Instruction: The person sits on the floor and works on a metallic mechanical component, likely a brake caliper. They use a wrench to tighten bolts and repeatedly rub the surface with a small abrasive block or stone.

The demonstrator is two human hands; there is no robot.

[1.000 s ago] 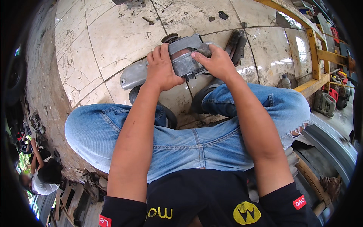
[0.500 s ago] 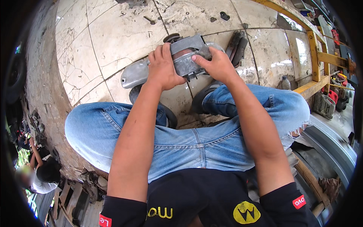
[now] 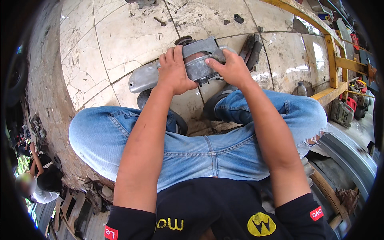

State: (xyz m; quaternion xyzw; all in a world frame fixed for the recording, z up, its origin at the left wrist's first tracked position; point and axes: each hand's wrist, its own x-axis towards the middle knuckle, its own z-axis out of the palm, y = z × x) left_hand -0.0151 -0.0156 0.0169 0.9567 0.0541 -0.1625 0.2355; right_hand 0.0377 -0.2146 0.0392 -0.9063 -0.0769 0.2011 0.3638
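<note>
A grey metal machine housing [image 3: 196,72] with a long rounded arm [image 3: 142,78] lies across the floor tiles in front of my feet, a dark round wheel [image 3: 183,40] at its back. My left hand [image 3: 174,72] grips its left-middle part, fingers over the top and thumb at the near lower edge. My right hand [image 3: 230,68] grips the right end, thumb pressed on the top near a raised rim and fingers curled over the far side. The underside of the housing is hidden.
Dark elongated parts [image 3: 250,52] lie right of the housing, with small loose pieces [image 3: 239,18] beyond. A yellow metal frame [image 3: 332,64] and a plastic bottle [image 3: 302,89] stand at right. My crossed legs are below the housing. Another person [image 3: 46,184] is at the lower left.
Both my hands and the housing have shifted very slightly up and to the right in the picture. My grip looks the same.
</note>
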